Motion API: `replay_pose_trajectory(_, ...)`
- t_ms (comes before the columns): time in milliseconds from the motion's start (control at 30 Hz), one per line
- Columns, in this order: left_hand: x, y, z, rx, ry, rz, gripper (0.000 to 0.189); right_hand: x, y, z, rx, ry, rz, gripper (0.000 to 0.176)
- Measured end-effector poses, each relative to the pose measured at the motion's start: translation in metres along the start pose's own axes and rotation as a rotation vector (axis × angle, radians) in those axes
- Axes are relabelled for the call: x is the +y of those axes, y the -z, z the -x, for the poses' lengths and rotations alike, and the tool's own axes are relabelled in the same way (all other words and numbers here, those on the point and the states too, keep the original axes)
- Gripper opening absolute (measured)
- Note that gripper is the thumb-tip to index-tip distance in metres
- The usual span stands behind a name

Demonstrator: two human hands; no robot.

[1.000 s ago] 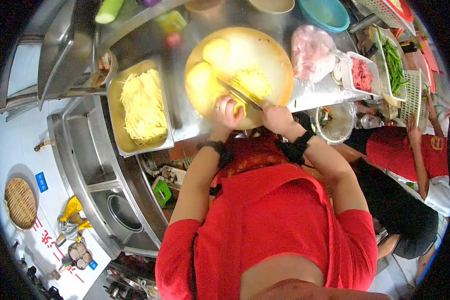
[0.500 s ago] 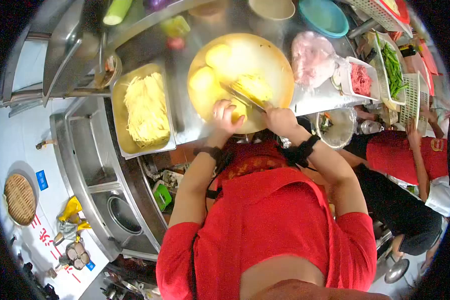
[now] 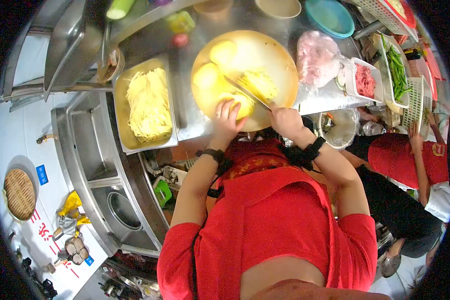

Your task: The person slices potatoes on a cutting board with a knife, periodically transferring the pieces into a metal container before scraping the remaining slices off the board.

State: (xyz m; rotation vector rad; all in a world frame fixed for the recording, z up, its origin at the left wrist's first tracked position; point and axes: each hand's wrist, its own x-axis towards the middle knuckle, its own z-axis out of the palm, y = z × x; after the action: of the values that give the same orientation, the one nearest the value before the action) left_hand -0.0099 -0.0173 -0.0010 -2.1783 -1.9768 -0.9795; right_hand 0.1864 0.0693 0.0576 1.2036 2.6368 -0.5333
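Note:
On a round cutting board (image 3: 280, 65), my right hand (image 3: 286, 122) is closed round the handle of a kitchen knife (image 3: 247, 93). Its blade points up and left, between a pile of cut yellow potato strips (image 3: 258, 84) and the piece under my left hand (image 3: 227, 119). That hand's fingers are curled over this peeled potato (image 3: 243, 104), pressing it on the board near the front edge. Farther back lie more peeled potatoes (image 3: 208, 76), apart from both hands. The knife's handle is hidden in my grip.
Left of the board stands a metal tray (image 3: 174, 120) of potato strips. To the right are a plastic bag (image 3: 316, 57), a tub of minced meat (image 3: 365, 81) and a basket of green peppers (image 3: 396, 67). A sink (image 3: 92, 145) is at left; another person (image 3: 392, 155) stands at right.
The knife has swung slightly away from the potato under my left hand, toward the strips. My left fingers lie farther over the potato. The whole view has shifted slightly.

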Motion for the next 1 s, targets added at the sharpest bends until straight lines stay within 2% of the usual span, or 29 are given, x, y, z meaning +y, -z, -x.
replay_pose_trajectory(67, 0.001, -0.002, 0.001, 0.032, 0.001, 0.005, 0.049, -0.004, -0.009, 0.000, 0.157, 0.052, 0.083, 0.023)
replay_pose_trajectory(200, 0.002, -0.002, -0.006, 0.057, -0.019, -0.007, 0.048, -0.002, -0.010, -0.008, 0.121, 0.032, 0.174, 0.024)
replay_pose_trajectory(300, 0.001, -0.001, -0.004, 0.050, -0.023, -0.014, 0.048, 0.000, 0.004, -0.001, 0.116, 0.070, 0.070, 0.022)
replay_pose_trajectory(367, 0.002, -0.003, -0.001, 0.044, -0.017, -0.006, 0.048, -0.004, 0.006, 0.006, 0.199, 0.089, 0.041, 0.021)
replay_pose_trajectory(467, 0.005, -0.002, -0.003, 0.035, -0.002, 0.009, 0.047, -0.001, -0.025, -0.007, 0.171, 0.069, 0.131, 0.019)
replay_pose_trajectory(600, 0.003, -0.002, -0.002, 0.055, -0.025, -0.017, 0.047, -0.003, 0.000, 0.000, 0.171, 0.057, 0.093, 0.019)
replay_pose_trajectory(667, 0.003, -0.003, -0.005, 0.064, -0.023, -0.017, 0.046, -0.006, 0.013, 0.007, 0.140, 0.084, 0.053, 0.014)
replay_pose_trajectory(833, 0.008, 0.000, -0.005, 0.041, 0.011, -0.030, 0.046, -0.005, -0.013, -0.004, 0.114, 0.063, 0.085, 0.015)
replay_pose_trajectory(1000, -0.004, 0.001, 0.001, 0.004, 0.011, 0.014, 0.040, -0.003, 0.009, 0.003, 0.059, 0.058, 0.120, 0.015)
